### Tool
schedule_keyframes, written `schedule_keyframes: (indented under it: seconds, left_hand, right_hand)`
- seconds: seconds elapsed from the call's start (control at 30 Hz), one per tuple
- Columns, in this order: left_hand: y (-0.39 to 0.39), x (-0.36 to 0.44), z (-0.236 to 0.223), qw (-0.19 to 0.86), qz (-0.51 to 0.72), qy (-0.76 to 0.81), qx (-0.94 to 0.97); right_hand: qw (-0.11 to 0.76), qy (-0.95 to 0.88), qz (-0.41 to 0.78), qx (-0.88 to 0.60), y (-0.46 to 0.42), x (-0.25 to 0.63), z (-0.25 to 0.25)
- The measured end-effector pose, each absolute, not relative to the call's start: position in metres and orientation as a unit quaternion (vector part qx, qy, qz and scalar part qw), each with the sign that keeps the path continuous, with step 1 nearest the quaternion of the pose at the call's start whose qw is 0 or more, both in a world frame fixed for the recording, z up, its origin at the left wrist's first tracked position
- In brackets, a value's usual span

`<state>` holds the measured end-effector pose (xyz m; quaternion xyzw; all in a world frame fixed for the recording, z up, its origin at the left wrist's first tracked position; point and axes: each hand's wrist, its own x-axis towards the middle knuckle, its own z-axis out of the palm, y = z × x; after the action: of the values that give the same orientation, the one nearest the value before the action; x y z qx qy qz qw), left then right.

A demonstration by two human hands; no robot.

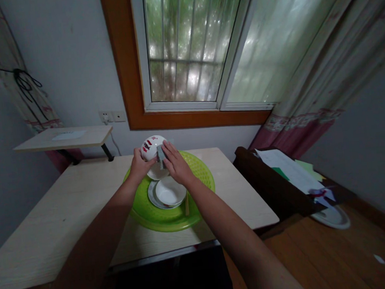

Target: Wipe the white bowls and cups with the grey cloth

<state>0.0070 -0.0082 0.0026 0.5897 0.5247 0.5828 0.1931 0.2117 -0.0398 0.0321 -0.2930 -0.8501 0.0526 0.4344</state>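
Observation:
My left hand (pixel 139 164) grips a white bowl (pixel 152 143) with red and dark marks, tilted so its outside faces me. My right hand (pixel 177 163) presses a grey-green sponge (pixel 161 154) against the side of that bowl. Both hands are above the far part of a round, bright green basket tray (pixel 199 171). Below them in the tray lies a second white bowl (pixel 157 172), partly hidden by the hands. Nearer to me, another white bowl (pixel 170 191) rests on a white plate (pixel 152 197). Chopsticks (pixel 186 204), or a similar thin wooden piece, lie beside it.
The tray stands on a pale wooden table (pixel 92 193). At the back left is a small raised shelf (pixel 67 136) with a paper on it. A dark brown piece of furniture (pixel 273 187) holding papers stands to the right. Behind the table are a wall and a barred window (pixel 184 50).

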Motion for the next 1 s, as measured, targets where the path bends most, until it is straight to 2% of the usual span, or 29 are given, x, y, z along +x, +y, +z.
schedule_keyframes:
  seconds: [0.13, 0.37, 0.5, 0.73, 1.0]
  left_hand:
    - [-0.014, 0.01, 0.005, 0.208, 0.572, 0.522, 0.598]
    - [-0.031, 0.024, 0.008, 0.2, 0.457, 0.48, 0.722]
    - [-0.034, 0.027, 0.01, 0.164, 0.43, 0.478, 0.748]
    - [-0.034, 0.027, 0.013, 0.179, 0.467, 0.496, 0.71]
    - [-0.019, 0.016, 0.01, 0.166, 0.55, 0.54, 0.615]
  right_hand:
    - [0.47, -0.8, 0.145, -0.344, -0.025, 0.214, 0.017]
    - [0.542, -0.697, 0.236, -0.406, -0.007, 0.223, 0.005]
    - [0.532, -0.737, 0.181, -0.375, -0.013, 0.226, 0.013]
    - [0.438, -0.845, 0.041, -0.302, -0.036, 0.219, 0.032]
    - [0.429, -0.855, 0.057, -0.286, -0.041, 0.214, 0.034]
